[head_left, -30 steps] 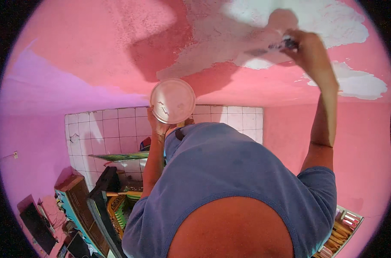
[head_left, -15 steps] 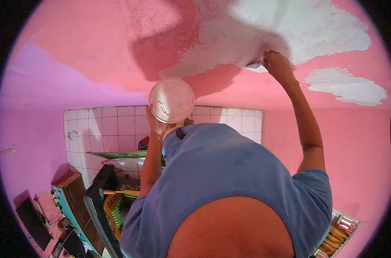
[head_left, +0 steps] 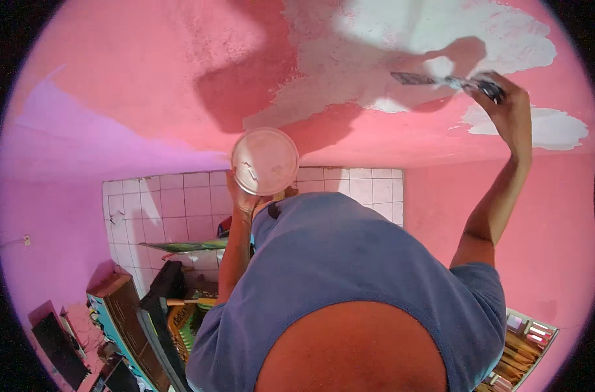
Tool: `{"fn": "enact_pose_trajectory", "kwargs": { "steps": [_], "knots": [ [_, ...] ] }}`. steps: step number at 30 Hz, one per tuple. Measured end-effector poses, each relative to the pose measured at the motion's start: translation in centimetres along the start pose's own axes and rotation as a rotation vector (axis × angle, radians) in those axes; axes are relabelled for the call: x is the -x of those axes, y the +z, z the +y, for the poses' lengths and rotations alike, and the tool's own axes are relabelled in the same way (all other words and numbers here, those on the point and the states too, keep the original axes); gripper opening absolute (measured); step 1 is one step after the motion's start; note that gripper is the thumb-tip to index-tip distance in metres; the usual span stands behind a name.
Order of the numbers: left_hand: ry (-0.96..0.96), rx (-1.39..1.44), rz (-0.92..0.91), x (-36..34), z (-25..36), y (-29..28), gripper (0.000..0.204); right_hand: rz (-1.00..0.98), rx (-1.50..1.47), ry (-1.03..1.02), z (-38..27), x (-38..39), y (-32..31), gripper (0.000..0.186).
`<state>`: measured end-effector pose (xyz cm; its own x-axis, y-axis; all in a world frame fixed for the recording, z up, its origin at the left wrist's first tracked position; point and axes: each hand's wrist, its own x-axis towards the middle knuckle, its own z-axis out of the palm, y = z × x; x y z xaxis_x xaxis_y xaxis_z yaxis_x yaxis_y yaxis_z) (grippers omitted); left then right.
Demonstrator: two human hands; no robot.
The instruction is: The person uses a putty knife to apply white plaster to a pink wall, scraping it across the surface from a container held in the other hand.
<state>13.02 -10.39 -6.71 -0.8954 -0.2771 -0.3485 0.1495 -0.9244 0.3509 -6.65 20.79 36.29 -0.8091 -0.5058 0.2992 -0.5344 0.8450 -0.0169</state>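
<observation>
My right hand (head_left: 512, 108) grips a putty knife (head_left: 444, 80) by its dark handle. The blade points left, a little off the pink wall (head_left: 147, 78), and casts a shadow there. Behind it a large patch of white filler (head_left: 402, 32) spreads over the wall. A smaller white patch (head_left: 552, 130) lies close to my right wrist. My left hand (head_left: 243, 196) holds a round, pale plastic lid (head_left: 265, 163) with a raised rim from its near left side. Some small marks show on the lid's surface. Most of the left fingers are hidden beneath it.
White tiles (head_left: 186, 196) cover the floor. A brown cabinet (head_left: 131, 320), a patterned chair (head_left: 183, 323) and a dark flat screen (head_left: 59, 343) stand at the lower left. On the lower right is a shelf (head_left: 526, 346) holding several things. Lilac paint (head_left: 82, 130) covers the wall's left part.
My right hand has moved right and away from the filler's lower edge, swinging the putty knife off the wall. The left hand and the lid have shifted only slightly.
</observation>
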Motion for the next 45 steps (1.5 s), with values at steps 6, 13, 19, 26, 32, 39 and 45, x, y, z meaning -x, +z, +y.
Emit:
{"fn": "enact_pose_trajectory", "kwargs": {
  "steps": [6, 13, 19, 26, 32, 39, 45],
  "knots": [
    [-0.112, 0.026, -0.017, 0.8, 0.7, 0.9, 0.068, 0.32, -1.136, 0.507, 12.2, 13.0, 12.5, 0.02],
    [-0.366, -0.037, -0.086, -0.5, 1.2, 3.7, 0.068, 0.323, -1.953, 0.873, 2.2, 23.1, 29.3, 0.034],
    [-0.561, -0.373, -0.024, -1.5, -0.1, 7.7, 0.067, 0.316, -1.873, 0.887, -2.9, 20.7, 31.8, 0.032],
    [-0.634, -0.55, 0.091, -2.1, 0.4, 9.3, 0.066, 0.213, -1.489, 0.894, -4.8, 16.9, 28.8, 0.029],
    [-0.622, -0.623, 0.089, -2.3, -0.3, 8.7, 0.058, 0.45, -0.99, 0.449, -4.9, 17.9, 31.4, 0.039],
    [-0.533, -1.076, -0.049, -3.3, -1.1, 7.9, 0.062, 0.537, -0.741, 0.398, -5.9, 16.6, 34.0, 0.04],
    [-0.712, -0.579, 0.135, -4.8, -1.3, 5.7, 0.069, 0.705, -0.663, 0.298, -4.6, 12.6, 34.8, 0.051]
  ]
}}
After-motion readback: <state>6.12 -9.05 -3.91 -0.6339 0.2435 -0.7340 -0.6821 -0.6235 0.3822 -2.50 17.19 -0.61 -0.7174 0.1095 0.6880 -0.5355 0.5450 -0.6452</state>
